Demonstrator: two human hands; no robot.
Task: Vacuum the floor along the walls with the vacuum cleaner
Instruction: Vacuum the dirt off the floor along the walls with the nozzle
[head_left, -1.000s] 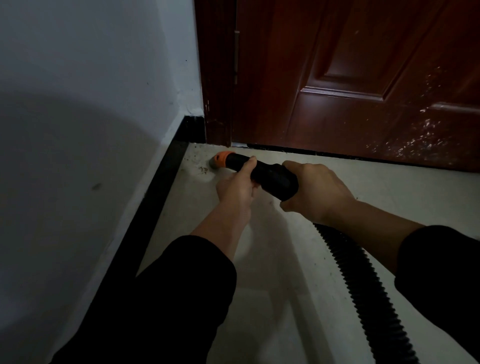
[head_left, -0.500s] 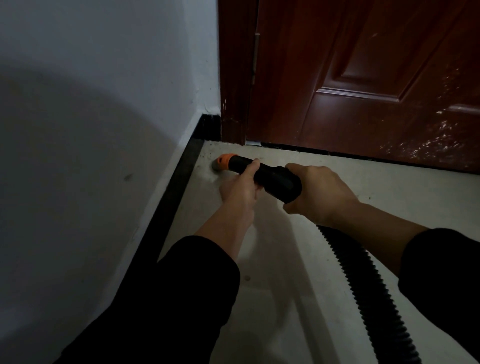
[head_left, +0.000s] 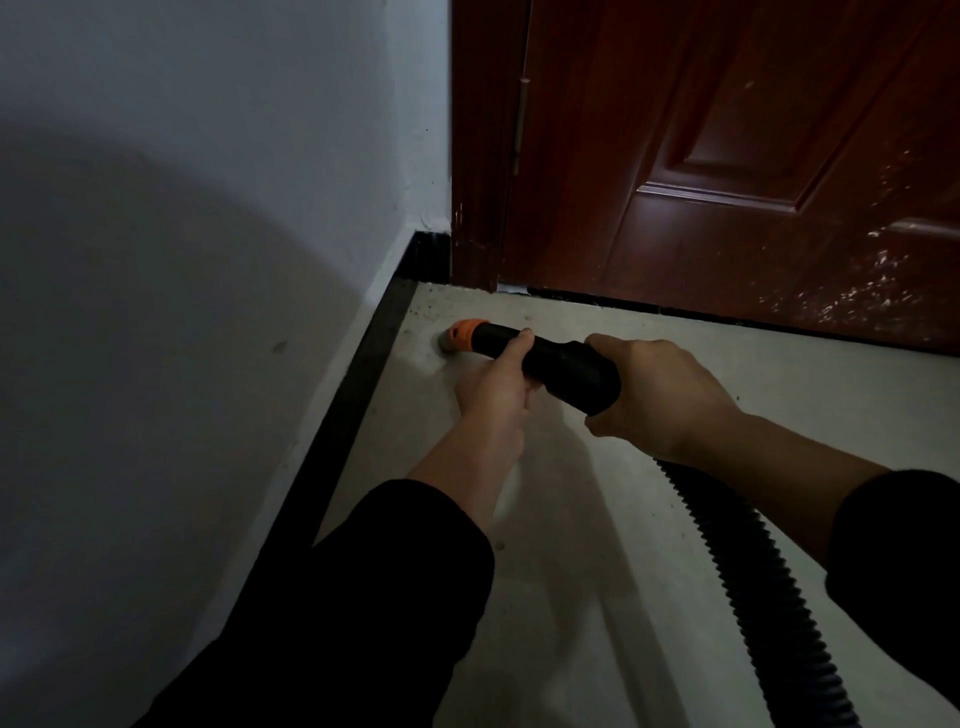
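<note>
near the corner by the door, both hands are gripping the vacuum nozzle: left hand forward, right hand at the ribbed hose. the nozzle is looking rigid and light, its hose flexible.

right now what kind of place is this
Likely an indoor corner of a home: a white wall with black skirting, a red-brown panelled door, and a pale floor under a vacuum nozzle.

Black vacuum nozzle with orange tip lies low beside the baseboard.
</note>
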